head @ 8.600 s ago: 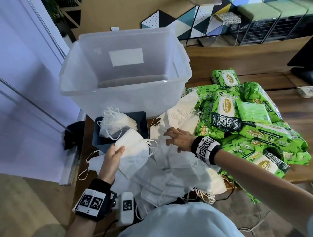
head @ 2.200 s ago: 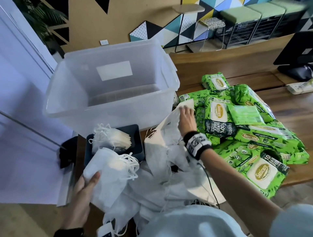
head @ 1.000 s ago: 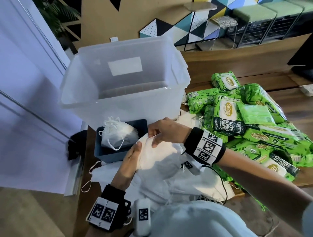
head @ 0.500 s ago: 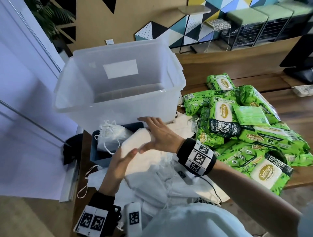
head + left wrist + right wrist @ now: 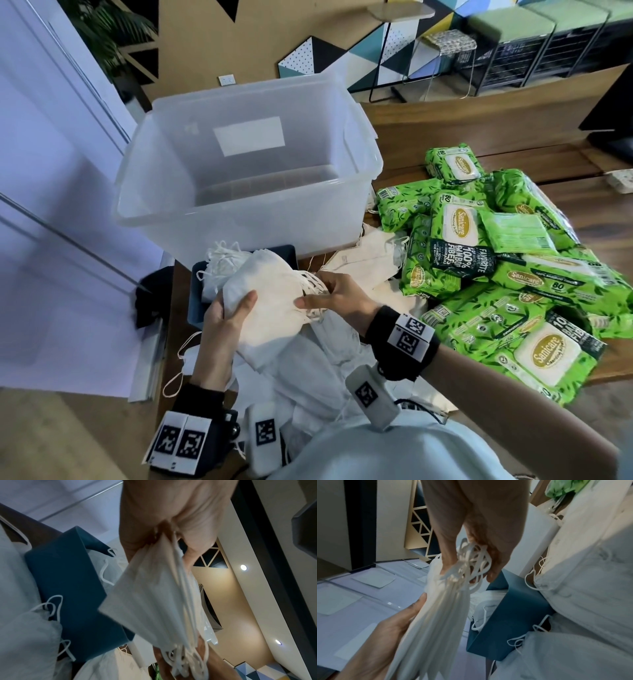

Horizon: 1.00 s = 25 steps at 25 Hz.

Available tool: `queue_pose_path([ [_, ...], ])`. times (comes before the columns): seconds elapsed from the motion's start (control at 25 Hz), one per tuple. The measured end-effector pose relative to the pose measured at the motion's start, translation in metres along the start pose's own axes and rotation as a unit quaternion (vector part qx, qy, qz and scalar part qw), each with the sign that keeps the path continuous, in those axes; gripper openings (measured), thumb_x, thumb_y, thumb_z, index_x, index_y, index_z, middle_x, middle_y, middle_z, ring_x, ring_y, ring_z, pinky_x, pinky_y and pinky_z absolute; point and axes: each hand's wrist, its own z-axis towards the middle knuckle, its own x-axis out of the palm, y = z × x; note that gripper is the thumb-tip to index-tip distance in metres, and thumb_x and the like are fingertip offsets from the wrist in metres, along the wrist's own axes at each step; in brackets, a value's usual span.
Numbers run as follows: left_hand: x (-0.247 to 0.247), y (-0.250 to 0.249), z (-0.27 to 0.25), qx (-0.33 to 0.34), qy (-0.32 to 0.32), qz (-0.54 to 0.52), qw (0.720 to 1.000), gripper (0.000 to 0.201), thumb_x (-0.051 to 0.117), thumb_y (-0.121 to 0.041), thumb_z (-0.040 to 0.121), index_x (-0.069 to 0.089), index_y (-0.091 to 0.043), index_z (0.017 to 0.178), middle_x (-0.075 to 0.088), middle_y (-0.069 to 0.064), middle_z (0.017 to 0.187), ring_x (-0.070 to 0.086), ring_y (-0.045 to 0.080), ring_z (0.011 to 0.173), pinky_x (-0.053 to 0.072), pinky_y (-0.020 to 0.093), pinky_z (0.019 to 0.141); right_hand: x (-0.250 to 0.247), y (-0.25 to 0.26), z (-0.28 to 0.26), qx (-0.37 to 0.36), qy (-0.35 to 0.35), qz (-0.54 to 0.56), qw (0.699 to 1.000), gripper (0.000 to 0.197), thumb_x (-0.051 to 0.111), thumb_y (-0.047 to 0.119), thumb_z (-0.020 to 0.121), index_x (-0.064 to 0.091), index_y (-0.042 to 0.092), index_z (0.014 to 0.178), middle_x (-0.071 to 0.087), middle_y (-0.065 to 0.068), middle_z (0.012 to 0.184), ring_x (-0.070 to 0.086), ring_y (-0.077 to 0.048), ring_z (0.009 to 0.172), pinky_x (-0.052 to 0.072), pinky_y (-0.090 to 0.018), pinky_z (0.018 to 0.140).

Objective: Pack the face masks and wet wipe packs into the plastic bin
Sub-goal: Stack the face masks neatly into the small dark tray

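Note:
A stack of white face masks (image 5: 270, 305) is held between both hands in front of the clear plastic bin (image 5: 246, 205). My left hand (image 5: 229, 315) grips the stack's left end (image 5: 154, 601), thumb on top. My right hand (image 5: 329, 294) pinches the bundled ear loops (image 5: 471, 563) at the right end. More loose masks (image 5: 308, 370) lie heaped below the hands. A small dark blue tray (image 5: 198, 301) by the bin holds another mask bundle (image 5: 222, 263). Green wet wipe packs (image 5: 496, 274) are piled to the right. The bin looks empty.
The wooden table (image 5: 513, 116) runs on behind and right of the wipe pile. A pale wall panel (image 5: 51, 205) stands close on the left, with a black object (image 5: 147, 301) at its foot. A dark monitor base (image 5: 613, 137) sits far right.
My right hand has come off the top of the stack and taken the ear loops at its right end. The left hand keeps its hold, and the stack sits a little lower.

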Motion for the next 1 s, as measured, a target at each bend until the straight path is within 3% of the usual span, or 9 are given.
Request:
queue_pose_path([
  [0.08, 0.001, -0.002, 0.002, 0.004, -0.003, -0.001, 1.000, 0.052, 0.083, -0.034, 0.060, 0.065, -0.021, 0.107, 0.070, 0.009, 0.108, 0.066, 0.027, 0.099, 0.052, 0.045, 0.089, 0.004, 0.000, 0.001, 0.017, 0.001, 0.030, 0.999, 0.037, 0.077, 0.001, 0.069, 0.061, -0.012, 0.100, 0.065, -0.016, 0.093, 0.060, -0.022, 0.084, 0.049, -0.041, 0.083],
  [0.16, 0.001, 0.001, 0.005, 0.007, -0.011, 0.010, 1.000, 0.045, 0.085, -0.028, 0.061, 0.065, -0.025, 0.101, 0.070, 0.006, 0.105, 0.066, 0.026, 0.098, 0.052, 0.042, 0.088, 0.007, -0.001, 0.003, 0.044, 0.006, 0.082, 0.996, 0.032, 0.073, -0.004, 0.071, 0.062, -0.013, 0.100, 0.065, -0.019, 0.093, 0.060, -0.026, 0.084, 0.047, -0.040, 0.083],
  [0.36, -0.001, 0.006, 0.002, 0.019, -0.035, 0.020, 0.999, 0.033, 0.076, -0.009, 0.074, 0.065, -0.018, 0.103, 0.070, 0.003, 0.098, 0.065, 0.023, 0.090, 0.052, 0.033, 0.074, -0.002, 0.005, 0.006, 0.068, -0.034, 0.220, 0.973, 0.008, 0.054, -0.004, 0.083, 0.060, -0.005, 0.088, 0.064, -0.008, 0.068, 0.060, -0.015, 0.061, 0.045, -0.019, 0.059],
  [0.48, -0.008, 0.003, 0.000, 0.017, -0.047, 0.007, 0.999, 0.032, 0.075, -0.008, 0.076, 0.065, -0.014, 0.106, 0.069, 0.003, 0.096, 0.065, 0.017, 0.083, 0.052, 0.027, 0.065, -0.005, 0.010, 0.005, 0.087, -0.013, 0.289, 0.953, 0.013, 0.046, -0.004, 0.085, 0.052, 0.003, 0.076, 0.053, -0.004, 0.056, 0.059, -0.014, 0.052, 0.052, -0.023, 0.062],
  [0.64, -0.011, 0.006, -0.004, 0.009, -0.047, -0.013, 0.999, 0.025, 0.073, -0.005, 0.076, 0.066, -0.019, 0.096, 0.070, -0.006, 0.086, 0.067, 0.003, 0.068, 0.051, 0.014, 0.051, -0.001, 0.006, 0.006, 0.099, 0.005, 0.368, 0.925, 0.022, 0.044, -0.010, 0.087, 0.042, 0.009, 0.097, 0.053, -0.011, 0.064, 0.052, -0.016, 0.046, 0.056, -0.029, 0.060],
  [0.76, -0.013, 0.013, -0.006, -0.020, -0.078, -0.032, 0.996, 0.022, 0.072, -0.006, 0.079, 0.066, -0.012, 0.099, 0.069, 0.001, 0.087, 0.068, 0.003, 0.061, 0.050, 0.014, 0.048, 0.012, 0.001, 0.008, 0.087, -0.017, 0.279, 0.956, 0.028, 0.051, -0.011, 0.086, 0.046, 0.009, 0.105, 0.058, -0.009, 0.071, 0.056, -0.014, 0.057, 0.048, -0.026, 0.061],
  [0.84, -0.018, 0.017, -0.004, -0.036, -0.102, -0.044, 0.993, 0.016, 0.070, -0.006, 0.080, 0.066, -0.012, 0.094, 0.068, 0.003, 0.087, 0.067, 0.001, 0.056, 0.050, 0.014, 0.047, 0.020, -0.004, 0.011, 0.064, -0.016, 0.144, 0.987, 0.031, 0.057, -0.001, 0.088, 0.044, 0.010, 0.115, 0.058, -0.007, 0.089, 0.057, -0.013, 0.076, 0.046, -0.025, 0.071],
  [0.92, -0.023, 0.016, -0.004, -0.053, -0.115, -0.056, 0.990, 0.016, 0.071, -0.007, 0.080, 0.067, -0.012, 0.094, 0.069, 0.005, 0.091, 0.068, 0.007, 0.062, 0.053, 0.018, 0.051, 0.023, -0.009, 0.011, 0.038, 0.002, -0.003, 0.999, 0.046, 0.060, 0.015, 0.089, 0.034, 0.010, 0.127, 0.050, -0.008, 0.113, 0.053, -0.016, 0.100, 0.045, -0.029, 0.087],
  [1.0, -0.022, 0.011, -0.004, -0.054, -0.120, -0.072, 0.989, 0.024, 0.072, -0.009, 0.079, 0.067, -0.007, 0.102, 0.070, 0.012, 0.099, 0.068, 0.016, 0.073, 0.055, 0.022, 0.056, 0.023, -0.010, 0.003, 0.034, 0.008, -0.060, 0.998, 0.057, 0.061, 0.024, 0.089, 0.029, 0.006, 0.133, 0.050, -0.011, 0.123, 0.052, -0.020, 0.108, 0.046, -0.033, 0.089],
])
